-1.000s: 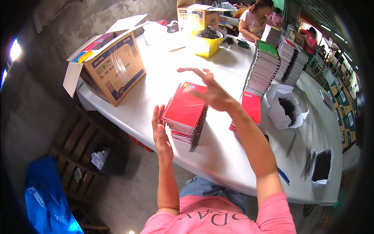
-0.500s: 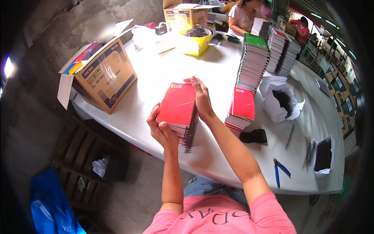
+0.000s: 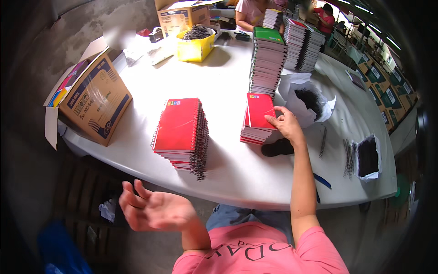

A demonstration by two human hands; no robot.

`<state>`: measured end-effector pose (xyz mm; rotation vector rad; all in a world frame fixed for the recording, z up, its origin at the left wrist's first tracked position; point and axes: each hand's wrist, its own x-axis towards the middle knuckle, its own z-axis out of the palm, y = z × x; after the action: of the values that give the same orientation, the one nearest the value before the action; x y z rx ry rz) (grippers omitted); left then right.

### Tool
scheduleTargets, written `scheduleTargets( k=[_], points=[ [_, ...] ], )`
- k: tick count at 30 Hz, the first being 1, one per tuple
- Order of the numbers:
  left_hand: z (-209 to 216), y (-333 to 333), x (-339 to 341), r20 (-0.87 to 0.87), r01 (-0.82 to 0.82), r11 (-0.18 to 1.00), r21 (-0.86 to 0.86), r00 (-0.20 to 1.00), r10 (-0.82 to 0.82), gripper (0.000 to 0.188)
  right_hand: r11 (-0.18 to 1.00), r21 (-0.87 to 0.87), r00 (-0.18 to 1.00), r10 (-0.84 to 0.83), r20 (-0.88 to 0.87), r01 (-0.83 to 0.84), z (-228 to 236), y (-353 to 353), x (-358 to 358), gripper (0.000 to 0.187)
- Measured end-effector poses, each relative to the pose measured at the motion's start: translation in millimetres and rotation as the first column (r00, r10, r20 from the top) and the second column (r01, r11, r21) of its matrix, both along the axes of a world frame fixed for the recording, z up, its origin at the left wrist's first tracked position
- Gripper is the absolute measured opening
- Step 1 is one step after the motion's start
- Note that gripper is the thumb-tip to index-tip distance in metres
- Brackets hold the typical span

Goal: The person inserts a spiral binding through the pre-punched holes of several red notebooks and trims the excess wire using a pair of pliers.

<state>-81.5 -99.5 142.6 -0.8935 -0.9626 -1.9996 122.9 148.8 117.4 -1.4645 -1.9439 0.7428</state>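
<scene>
My right hand (image 3: 288, 124) pinches the right edge of the top red notebook (image 3: 258, 109) on a short stack, thumb on its cover and fingertips at its rim. That notebook sits slightly askew on the pages beneath. Left of it stands a taller stack of red spiral-bound notebooks (image 3: 177, 127), black coils along its right side, with no hand on it. My left hand (image 3: 157, 209) is off the table's near edge, palm up, fingers apart and holding nothing. Under my right wrist lies a black object (image 3: 277, 148), partly hidden, whose kind I cannot make out.
Tall notebook stacks (image 3: 267, 59) rise behind the short one. Black coils fill white paper wraps (image 3: 286, 89) and a yellow container (image 3: 195, 50). Blue-handled cutters (image 3: 322, 181) lie partly behind my right forearm. A cardboard box (image 3: 98, 102) stands left; people work at the far side.
Both hands have left the coil-edged stack. My left hand has drawn back toward me and opened; my right has moved right onto the short stack's top notebook. The whole view has shifted.
</scene>
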Motion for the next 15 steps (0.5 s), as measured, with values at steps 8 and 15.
scheduleTargets(
  k=[8, 15],
  points=[
    [2, 43, 94, -0.28, 0.296, 0.702, -0.648, 0.764, -0.581, 0.04, 0.948, 0.295, 0.938, 0.209, -0.277, -0.124, 36, -80, 43, 0.073],
    [-90, 77, 129, -0.196, -0.061, 0.272, -0.96, 0.842, -0.503, 0.054, 0.856, 0.404, 0.946, 0.272, 0.176, -0.322, -34, -127, 95, 0.063]
  ],
)
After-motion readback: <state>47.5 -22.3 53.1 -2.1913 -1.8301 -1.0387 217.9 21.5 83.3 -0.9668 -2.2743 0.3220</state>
